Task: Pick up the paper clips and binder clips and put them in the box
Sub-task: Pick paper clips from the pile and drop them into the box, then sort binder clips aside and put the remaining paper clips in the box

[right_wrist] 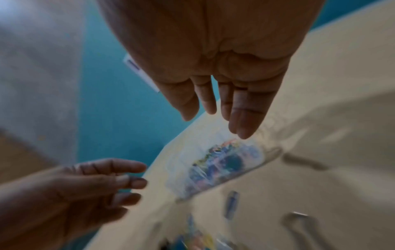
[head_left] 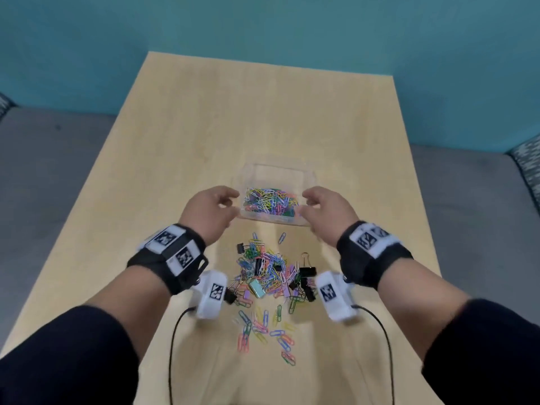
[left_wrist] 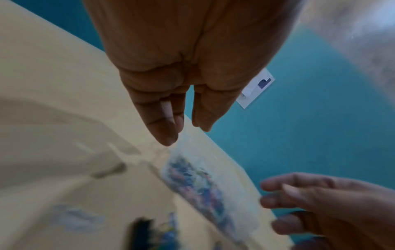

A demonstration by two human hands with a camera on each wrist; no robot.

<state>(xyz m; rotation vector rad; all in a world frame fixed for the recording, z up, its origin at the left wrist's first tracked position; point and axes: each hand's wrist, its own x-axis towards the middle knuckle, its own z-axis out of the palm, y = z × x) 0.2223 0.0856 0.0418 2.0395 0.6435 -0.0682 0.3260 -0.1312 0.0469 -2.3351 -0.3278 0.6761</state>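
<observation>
Teal wall [head_left: 263, 24] and grey floor [head_left: 58, 171] surround a light wooden table [head_left: 204, 127] seen from above. Clear plastic box [head_left: 308, 178] sits near the table's middle, its long axis running left to right, open side up; a layer of coloured paper clips [head_left: 270, 203] already lies inside it. On the near side of the box, a heap of loose paper clips [head_left: 263, 323] and black binder clips [head_left: 307, 271] is spread on the table, stretching toward the person; the clips point every way, with no common direction. A single blue clip [head_left: 282, 237] lies apart, between heap and box.

Left hand [head_left: 209, 213] is held at the left end of the box and right hand [head_left: 325, 210] at its right end, so that the box lies between the two palms, which face each other. Fingers of both hands are loosely extended and spread, gripping nothing; whether the fingertips touch the box walls cannot be told. The heap lies nearer the person than the hands, between the two wrists. Both wrist views are blurred, showing the empty, uncurled fingers [left_wrist: 169, 128] [right_wrist: 245, 121] above the box. Each wrist carries a black strap [head_left: 172, 258] with printed markers and a white camera unit [head_left: 211, 293].
</observation>
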